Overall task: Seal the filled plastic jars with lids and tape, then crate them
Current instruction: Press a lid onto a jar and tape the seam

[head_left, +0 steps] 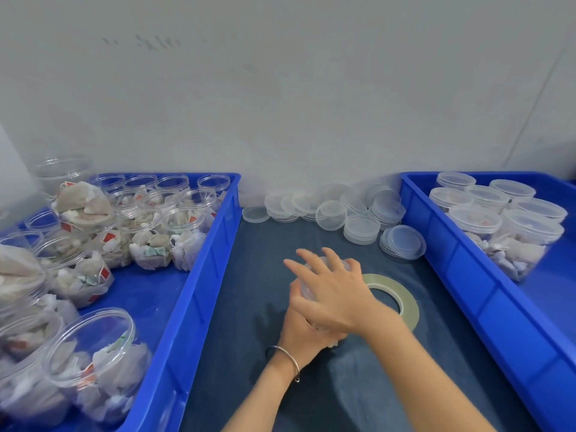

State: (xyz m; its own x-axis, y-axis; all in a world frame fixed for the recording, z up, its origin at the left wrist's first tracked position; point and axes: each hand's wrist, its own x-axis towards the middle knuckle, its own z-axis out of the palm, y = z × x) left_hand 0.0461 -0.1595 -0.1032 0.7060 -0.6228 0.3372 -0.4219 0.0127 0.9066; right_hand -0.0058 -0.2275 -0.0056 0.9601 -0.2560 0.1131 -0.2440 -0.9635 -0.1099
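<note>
Right hand (330,291) presses flat-fingered on the lid; left hand (304,325) grips the jar (304,288) beneath. Advise even pressure, seated all round, before tape (402,296).

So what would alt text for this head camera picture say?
Two hands, right hand over left hand, press a lid onto a clear jar beside a tape roll, between a crate of open jars and a crate of lidded jars.

Blue crates (202,275), clear lids (361,229), dark blue-grey mat (249,275), yellowish tape (402,294).
</note>
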